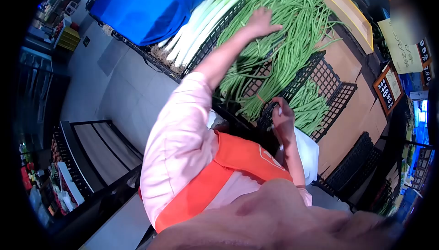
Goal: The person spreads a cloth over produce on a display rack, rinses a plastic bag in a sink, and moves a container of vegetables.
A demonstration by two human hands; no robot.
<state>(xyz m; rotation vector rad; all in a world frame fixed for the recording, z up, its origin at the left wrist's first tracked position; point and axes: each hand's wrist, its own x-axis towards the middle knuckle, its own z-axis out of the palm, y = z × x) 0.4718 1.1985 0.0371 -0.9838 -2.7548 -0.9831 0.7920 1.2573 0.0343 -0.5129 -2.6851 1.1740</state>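
Observation:
My left hand (261, 23) rests on the heap of long green beans (297, 19), its thumb stretched out to the side and its fingers apart. Closer to my body, my right hand (284, 113) is curled beside the rim of the black plastic crate (315, 67). A bit of white shows between its fingers, and a white plastic bag (307, 154) hangs by that forearm, partly hidden behind it. Just left of the right hand, an orange-brown band (260, 99) ties one bundle of beans. Shorter green beans (311, 106) fill a smaller crate section on the right.
Leeks (194, 35) lie in a crate to the left, partly under a blue cloth (146, 5). Price signs (388, 89) and a yellow-edged tray (350, 14) line the right side. Brown cardboard (361, 117) covers the stand. A dark slatted rack (103, 149) stands at left.

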